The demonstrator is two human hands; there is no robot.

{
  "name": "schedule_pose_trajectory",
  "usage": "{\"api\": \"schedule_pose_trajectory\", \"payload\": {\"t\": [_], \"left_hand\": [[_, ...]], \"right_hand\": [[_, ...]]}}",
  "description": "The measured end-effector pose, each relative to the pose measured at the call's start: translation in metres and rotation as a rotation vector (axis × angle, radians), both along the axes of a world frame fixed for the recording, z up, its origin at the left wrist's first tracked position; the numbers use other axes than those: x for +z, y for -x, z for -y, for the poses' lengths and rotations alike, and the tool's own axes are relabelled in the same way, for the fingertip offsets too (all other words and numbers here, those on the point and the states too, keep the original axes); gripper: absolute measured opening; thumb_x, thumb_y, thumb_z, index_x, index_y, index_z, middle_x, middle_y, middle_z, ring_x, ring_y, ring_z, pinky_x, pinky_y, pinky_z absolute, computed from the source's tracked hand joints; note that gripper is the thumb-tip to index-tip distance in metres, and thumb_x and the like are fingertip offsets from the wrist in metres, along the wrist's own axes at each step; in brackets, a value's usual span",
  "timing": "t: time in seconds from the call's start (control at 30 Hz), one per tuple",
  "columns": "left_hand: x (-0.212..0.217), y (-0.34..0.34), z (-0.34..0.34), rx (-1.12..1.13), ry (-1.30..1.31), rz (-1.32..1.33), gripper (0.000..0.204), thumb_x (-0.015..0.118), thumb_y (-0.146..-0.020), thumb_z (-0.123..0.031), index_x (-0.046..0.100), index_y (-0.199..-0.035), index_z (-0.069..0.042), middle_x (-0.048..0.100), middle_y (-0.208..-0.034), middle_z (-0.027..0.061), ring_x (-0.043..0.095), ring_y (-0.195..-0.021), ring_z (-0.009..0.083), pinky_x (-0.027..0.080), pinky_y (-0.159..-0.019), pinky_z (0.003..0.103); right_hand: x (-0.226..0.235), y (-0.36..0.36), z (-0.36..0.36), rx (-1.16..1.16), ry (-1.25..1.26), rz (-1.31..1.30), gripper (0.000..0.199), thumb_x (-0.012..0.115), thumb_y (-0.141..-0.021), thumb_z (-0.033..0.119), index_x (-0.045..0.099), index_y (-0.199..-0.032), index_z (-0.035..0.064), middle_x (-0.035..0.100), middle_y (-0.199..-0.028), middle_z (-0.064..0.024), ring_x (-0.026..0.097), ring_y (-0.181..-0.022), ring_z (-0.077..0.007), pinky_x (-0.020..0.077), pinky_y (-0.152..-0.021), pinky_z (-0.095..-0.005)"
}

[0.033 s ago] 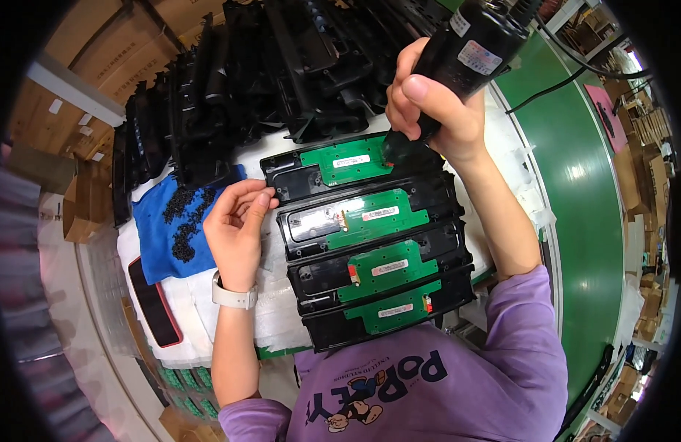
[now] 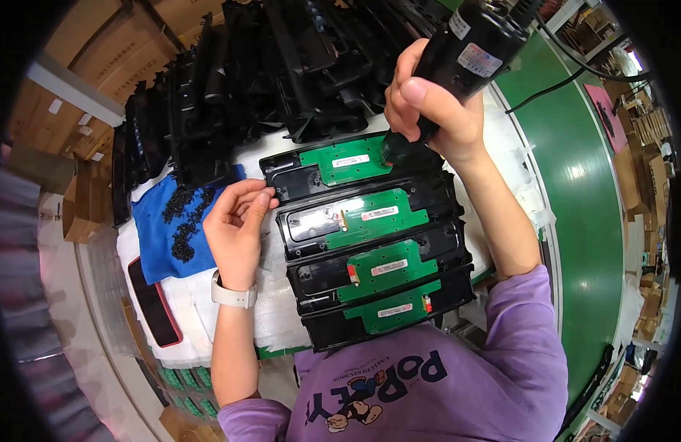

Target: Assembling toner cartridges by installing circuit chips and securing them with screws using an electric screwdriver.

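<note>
Four panels (image 2: 370, 240), long and black, lie in a row on the desk (image 2: 197, 313), one behind another from the near edge toward the middle. The far panel (image 2: 295, 184), lying furthest from the near edge, has its green board (image 2: 348, 175) under the nose of the driver (image 2: 466, 55). By its look the panel is moulded plastic, so probably light and fairly stiff, with a glossy face that could slide if pushed from one side. The board is thin and likely the fragile part, so the place to take hold is a black end or the rim, clear of the parts on the green. The driver looks heavier and top-heavy, best held round its barrel

The right grip (image 2: 438, 103) is wrapped firmly round the driver's lower body, thumb across the near side, the tool leaning nose-down at the board's right end; whether its tip touches, I cannot tell. The left grip (image 2: 241, 221) has its fingers curled, thumb and forefinger close together at the far panel's left end; whether they pinch it or merely rest against it, I cannot tell. Small black screws (image 2: 182, 249) lie loose on a blue cloth (image 2: 155, 259) toward the desk's left edge
</note>
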State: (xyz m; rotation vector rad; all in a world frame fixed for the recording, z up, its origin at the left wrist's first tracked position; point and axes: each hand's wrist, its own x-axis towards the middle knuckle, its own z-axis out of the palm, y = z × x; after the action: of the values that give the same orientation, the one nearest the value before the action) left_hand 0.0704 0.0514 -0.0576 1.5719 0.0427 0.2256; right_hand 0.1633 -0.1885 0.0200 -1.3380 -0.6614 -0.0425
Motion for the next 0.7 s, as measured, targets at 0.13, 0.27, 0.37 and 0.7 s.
{"api": "schedule_pose_trajectory", "payload": {"t": [0.13, 0.27, 0.37, 0.7], "left_hand": [[0.002, -0.001, -0.002, 0.007, 0.001, -0.041, 0.013, 0.056, -0.085, 0.000, 0.058, -0.096, 0.005, 0.065, -0.086, 0.0112, 0.062, -0.076, 0.0133, 0.049, -0.072, 0.022], [0.000, -0.002, -0.002, 0.015, 0.020, -0.052, 0.012, 0.055, -0.087, -0.002, 0.058, -0.096, 0.005, 0.065, -0.085, 0.0114, 0.062, -0.075, 0.0134, 0.049, -0.072, 0.022], [0.000, -0.001, -0.005, -0.012, -0.009, -0.065, 0.012, 0.055, -0.087, -0.003, 0.059, -0.095, 0.005, 0.065, -0.084, 0.0114, 0.062, -0.074, 0.0131, 0.048, -0.071, 0.022], [0.020, 0.015, 0.028, -0.195, 0.325, -0.171, 0.014, 0.058, -0.084, -0.001, 0.057, -0.097, 0.005, 0.065, -0.087, 0.0138, 0.064, -0.076, 0.0160, 0.050, -0.070, 0.023]], "right_hand": [[0.000, 0.004, -0.003, 0.009, 0.071, -0.005, 0.021, 0.059, -0.076, 0.015, 0.043, -0.078, 0.0013, 0.045, -0.051, -0.0051, 0.041, -0.038, -0.0118, 0.0334, -0.040, -0.0239], [0.000, 0.003, -0.005, 0.014, 0.073, -0.013, 0.021, 0.060, -0.075, 0.015, 0.045, -0.078, 0.0006, 0.047, -0.052, -0.0059, 0.042, -0.038, -0.0116, 0.0335, -0.039, -0.0239], [0.001, 0.006, -0.004, 0.015, 0.100, 0.007, 0.021, 0.062, -0.074, 0.015, 0.046, -0.079, 0.0007, 0.047, -0.052, -0.0057, 0.044, -0.039, -0.0109, 0.0337, -0.039, -0.0228], [0.014, 0.013, -0.003, 0.365, -0.372, 0.042, 0.039, 0.050, -0.086, 0.037, 0.045, -0.103, 0.0029, 0.044, -0.060, 0.0001, 0.042, -0.043, -0.0101, 0.0400, -0.050, -0.0277]]}}
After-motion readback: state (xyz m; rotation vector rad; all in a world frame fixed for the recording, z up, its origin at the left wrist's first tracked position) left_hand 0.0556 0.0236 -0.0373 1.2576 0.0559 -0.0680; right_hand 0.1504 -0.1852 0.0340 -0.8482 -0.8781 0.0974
